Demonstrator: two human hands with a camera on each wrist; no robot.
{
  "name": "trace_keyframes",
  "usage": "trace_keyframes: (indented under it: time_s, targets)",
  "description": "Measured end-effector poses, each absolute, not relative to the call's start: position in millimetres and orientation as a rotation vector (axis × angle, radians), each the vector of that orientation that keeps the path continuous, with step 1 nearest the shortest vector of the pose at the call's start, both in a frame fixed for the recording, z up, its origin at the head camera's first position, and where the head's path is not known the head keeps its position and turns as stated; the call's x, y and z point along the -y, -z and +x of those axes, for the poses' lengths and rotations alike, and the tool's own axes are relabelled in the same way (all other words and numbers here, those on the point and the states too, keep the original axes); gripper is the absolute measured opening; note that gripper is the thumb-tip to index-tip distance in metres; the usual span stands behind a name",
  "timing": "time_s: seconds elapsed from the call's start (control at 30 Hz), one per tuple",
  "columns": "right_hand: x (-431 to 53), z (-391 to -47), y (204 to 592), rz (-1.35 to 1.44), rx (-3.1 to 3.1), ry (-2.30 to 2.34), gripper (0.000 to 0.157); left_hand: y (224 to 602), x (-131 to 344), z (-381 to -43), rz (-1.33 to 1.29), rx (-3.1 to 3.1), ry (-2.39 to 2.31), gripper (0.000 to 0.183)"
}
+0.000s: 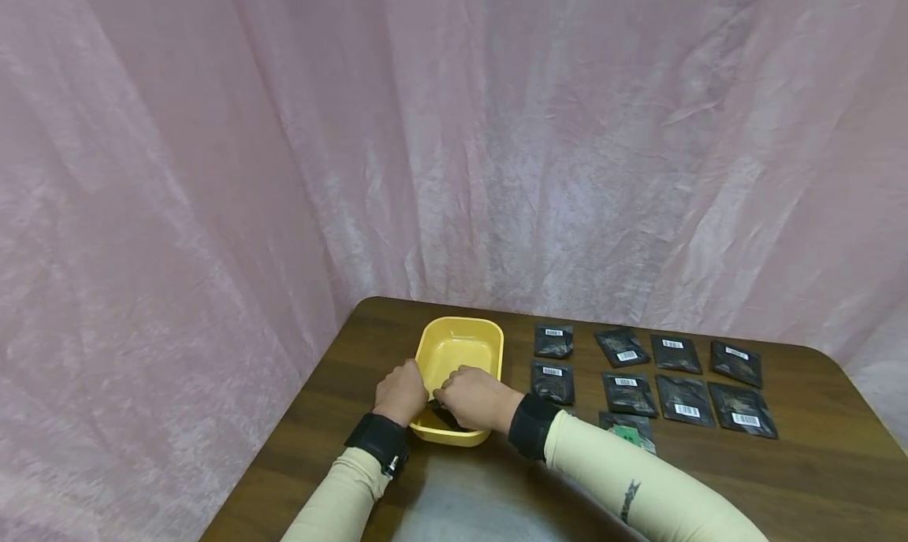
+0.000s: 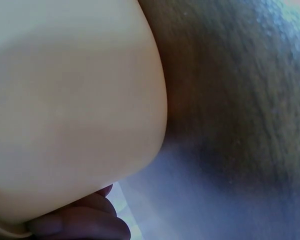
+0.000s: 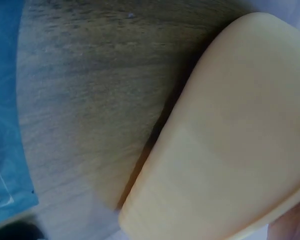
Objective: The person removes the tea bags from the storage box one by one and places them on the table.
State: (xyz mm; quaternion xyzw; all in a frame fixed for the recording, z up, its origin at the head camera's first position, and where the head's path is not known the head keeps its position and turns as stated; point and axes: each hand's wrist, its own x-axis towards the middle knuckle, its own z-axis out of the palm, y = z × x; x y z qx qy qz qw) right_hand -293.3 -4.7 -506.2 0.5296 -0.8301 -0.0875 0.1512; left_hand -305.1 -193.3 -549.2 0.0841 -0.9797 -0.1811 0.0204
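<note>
A yellow plastic tray stands on the wooden table. At its near end, low inside it, a black packet shows between the two hands, mostly covered by them. My right hand reaches over the right rim and pinches the packet with curled fingers. From the left rim, my left hand holds the packet's other side, its fingers bent inward. Both wrist views are largely filled by the tray's outer wall. Only bits of fingers peek past the rim there.
Several flat black packets with white barcode labels lie in rows right of the tray. One nearer packet has a green patch, partly behind the right sleeve. A pink curtain hangs behind the table.
</note>
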Motion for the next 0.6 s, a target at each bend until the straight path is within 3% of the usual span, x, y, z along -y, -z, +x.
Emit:
trace_keyframes:
  time_s: [0.3, 0.6]
  targets:
    - [-14, -287, 493, 1.444, 2.369, 0.180, 0.023, 561, 193, -317, 0.251, 3.051, 0.551, 0.023]
    - [-75, -270, 471, 1.281, 2.330, 0.133, 0.039, 532, 175, -301, 0.235, 3.056, 0.533, 0.023]
